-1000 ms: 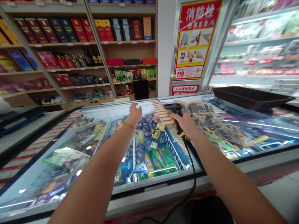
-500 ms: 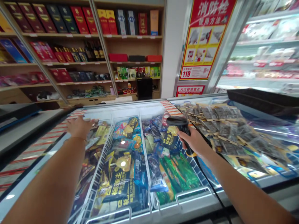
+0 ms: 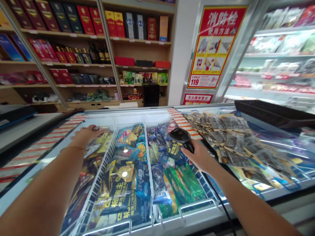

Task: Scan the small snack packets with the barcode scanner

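My right hand (image 3: 198, 155) is wrapped round the handle of a black barcode scanner (image 3: 180, 135), its head pointing left above the middle of a chest freezer. A black cable (image 3: 219, 193) runs down from that hand. Over the freezer's left compartment, my left hand (image 3: 83, 137) reaches out with fingers stretched to the right; a small dark spot by the fingertips is unclear. Just below it lie yellow packets (image 3: 105, 144). In the middle basket are black-and-yellow ice cream packs (image 3: 121, 193) and blue packs. Green packs (image 3: 183, 182) fill the front of the right basket.
White wire dividers (image 3: 149, 157) separate the compartments. Right of the scanner, many clear packets (image 3: 236, 141) lie piled on the freezer top, with a black tray (image 3: 270, 113) behind. Orange-striped panels (image 3: 183, 121) border the opening. Shelves of boxes (image 3: 140, 49) stand at the back.
My right hand has moved left with the scanner, whose head now tilts further down. My left hand has shifted slightly down, its fingers less spread. The view has moved slightly.
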`<state>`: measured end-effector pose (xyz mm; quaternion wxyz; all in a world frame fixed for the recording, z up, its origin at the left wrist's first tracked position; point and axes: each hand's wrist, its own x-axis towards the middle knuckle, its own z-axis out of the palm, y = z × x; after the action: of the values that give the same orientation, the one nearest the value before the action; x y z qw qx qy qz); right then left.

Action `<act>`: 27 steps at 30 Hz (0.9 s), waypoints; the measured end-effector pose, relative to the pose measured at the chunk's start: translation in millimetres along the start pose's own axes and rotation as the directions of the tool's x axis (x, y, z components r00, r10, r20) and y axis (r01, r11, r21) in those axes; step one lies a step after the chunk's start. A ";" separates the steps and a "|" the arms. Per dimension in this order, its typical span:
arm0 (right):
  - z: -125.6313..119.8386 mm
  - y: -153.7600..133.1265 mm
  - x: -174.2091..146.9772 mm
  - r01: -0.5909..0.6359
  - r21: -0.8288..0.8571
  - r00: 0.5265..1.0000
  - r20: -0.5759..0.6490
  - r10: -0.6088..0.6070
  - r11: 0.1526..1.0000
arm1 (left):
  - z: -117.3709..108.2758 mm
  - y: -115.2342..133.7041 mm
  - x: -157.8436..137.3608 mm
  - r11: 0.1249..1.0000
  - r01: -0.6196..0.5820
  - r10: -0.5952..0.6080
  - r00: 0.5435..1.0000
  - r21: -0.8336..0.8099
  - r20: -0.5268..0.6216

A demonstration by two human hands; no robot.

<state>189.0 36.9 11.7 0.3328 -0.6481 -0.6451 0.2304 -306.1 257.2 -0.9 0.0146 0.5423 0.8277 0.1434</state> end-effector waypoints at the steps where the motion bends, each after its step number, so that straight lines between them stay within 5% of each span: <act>1: -0.7 -0.9 -1.0 0.008 0.002 1.000 -0.001 -0.008 1.000 | 0.3 3.2 -10.8 1.000 -0.012 0.011 0.999 0.024 0.031; 9: 1.3 -1.5 -5.9 0.040 0.063 0.999 0.033 -0.042 0.997 | -3.9 23.5 -116.4 0.990 -0.137 0.137 0.991 0.019 0.001; 14: 4.9 6.0 -2.7 0.045 0.137 0.999 0.019 -0.048 0.990 | -9.8 36.9 -157.3 0.981 -0.191 0.193 0.981 0.040 -0.037; 20: 1.0 4.9 -3.5 0.072 0.143 0.997 -0.014 -0.071 0.987 | -25.7 54.7 -181.3 0.955 -0.102 0.062 0.987 -0.278 -0.149; 24: -1.2 -1.9 -9.2 0.080 0.163 0.997 -0.012 -0.079 0.983 | -31.7 93.6 -195.2 0.792 -0.131 0.006 0.978 -0.596 -0.208; 27: -1.6 -3.8 -11.1 0.103 0.176 0.995 -0.002 -0.104 0.979 | -22.6 142.6 -208.9 0.461 -0.135 0.068 0.991 -0.877 -0.117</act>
<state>186.9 25.5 14.1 0.3980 -0.5810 -0.6562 0.2710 -96.8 116.6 29.5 0.2566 0.5001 0.6011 0.5681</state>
